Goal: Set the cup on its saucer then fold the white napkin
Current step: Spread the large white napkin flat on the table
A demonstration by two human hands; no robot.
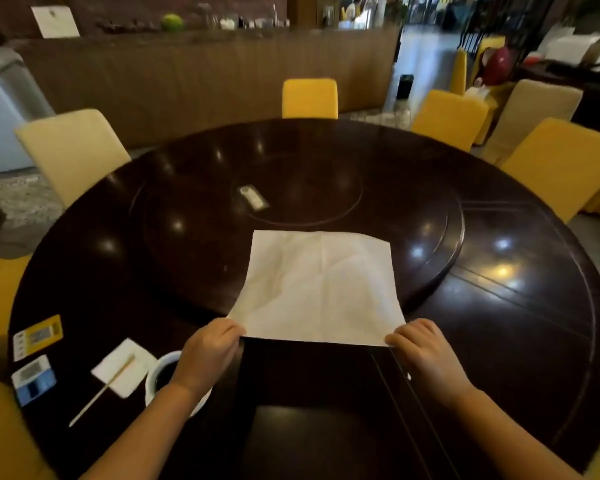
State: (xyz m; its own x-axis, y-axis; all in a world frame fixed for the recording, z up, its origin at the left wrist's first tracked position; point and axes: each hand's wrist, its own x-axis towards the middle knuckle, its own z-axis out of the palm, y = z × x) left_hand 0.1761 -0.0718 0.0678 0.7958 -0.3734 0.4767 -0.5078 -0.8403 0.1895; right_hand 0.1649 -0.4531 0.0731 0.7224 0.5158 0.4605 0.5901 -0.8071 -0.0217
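White napkin lies spread open and flat on the dark round table, reaching away from the person over the edge of the raised turning disc in the middle. Creases run across the cloth. The left hand pinches the near left corner between thumb and fingertips, and the right hand pinches the near right corner in the same way; both corners sit right at the fingertips, and the near edge of the napkin runs straight between the two hands.

Just behind and under the left wrist stands the cup, white outside and dark inside. A pale rim shows below it beside the forearm, probably the saucer, but the arm hides most of it and I cannot tell if the cup sits on it.

Further left of the left fingers lies a small folded white paper with a thin stick across it, and beyond these two cards near the table edge. Far ahead of the fingers, on the disc, rests a small flat object. Yellow chairs stand around the table.
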